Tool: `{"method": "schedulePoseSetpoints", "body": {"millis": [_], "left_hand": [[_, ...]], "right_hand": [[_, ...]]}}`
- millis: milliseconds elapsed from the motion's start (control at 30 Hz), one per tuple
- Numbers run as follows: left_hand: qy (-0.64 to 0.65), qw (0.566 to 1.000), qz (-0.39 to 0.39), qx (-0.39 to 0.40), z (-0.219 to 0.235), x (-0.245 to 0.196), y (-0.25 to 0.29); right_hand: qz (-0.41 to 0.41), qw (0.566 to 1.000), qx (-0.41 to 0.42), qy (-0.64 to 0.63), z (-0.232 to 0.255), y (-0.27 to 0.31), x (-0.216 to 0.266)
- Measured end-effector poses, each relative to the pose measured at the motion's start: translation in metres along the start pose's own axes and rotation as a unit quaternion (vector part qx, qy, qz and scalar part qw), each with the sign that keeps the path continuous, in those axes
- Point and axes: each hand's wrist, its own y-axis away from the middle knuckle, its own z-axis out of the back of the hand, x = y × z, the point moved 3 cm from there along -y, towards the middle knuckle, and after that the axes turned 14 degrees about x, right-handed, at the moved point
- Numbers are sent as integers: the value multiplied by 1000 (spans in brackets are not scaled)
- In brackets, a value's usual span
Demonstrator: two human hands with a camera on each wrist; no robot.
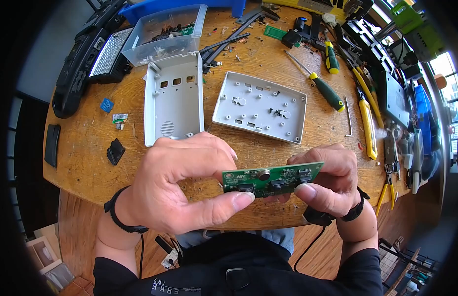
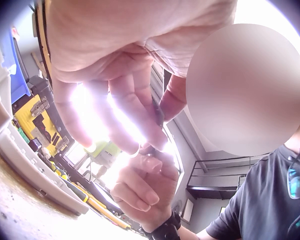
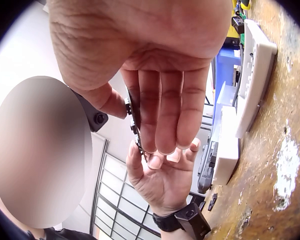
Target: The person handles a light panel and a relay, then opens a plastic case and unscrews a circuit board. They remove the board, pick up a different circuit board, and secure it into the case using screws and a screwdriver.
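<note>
A green circuit board (image 1: pixel 265 183) with black components and a small round metal part is held up in front of the chest, its component face toward the head camera. My left hand (image 1: pixel 177 180) pinches its left end, thumb on the front near a black component. At the right end, my right hand (image 1: pixel 332 177) grips it with the thumb over the lower front edge and the fingers behind. The right wrist view catches the board (image 3: pixel 134 124) nearly edge-on between thumb and fingers. Beyond the board lie two pale grey plastic housing halves, one upright (image 1: pixel 174 106) and one sideways (image 1: pixel 258 111).
A clear bin (image 1: pixel 162 42) of small parts stands at the back left. Green-handled screwdrivers (image 1: pixel 327 92), a yellow cutter (image 1: pixel 367 128), a hex key (image 1: pixel 348 116) and yellow-handled pliers (image 1: pixel 385 192) lie to the right. Black plastic pieces (image 1: pixel 116 151) are scattered on the left.
</note>
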Motion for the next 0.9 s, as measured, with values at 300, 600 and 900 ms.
{"method": "schedulePoseSetpoints", "body": {"millis": [300,600,900], "left_hand": [[-12,1000,-15,0,-1,-1,-1],[-22,999,-26,7,-1,0,-1],[-50,997,-39,33,-4,3,-2]], "right_hand": [[16,1000,-6,-7,-2,-1,-4],[34,999,-6,4,-2,-2,-3],[51,998,-8,43,-2,-5,-5]]}}
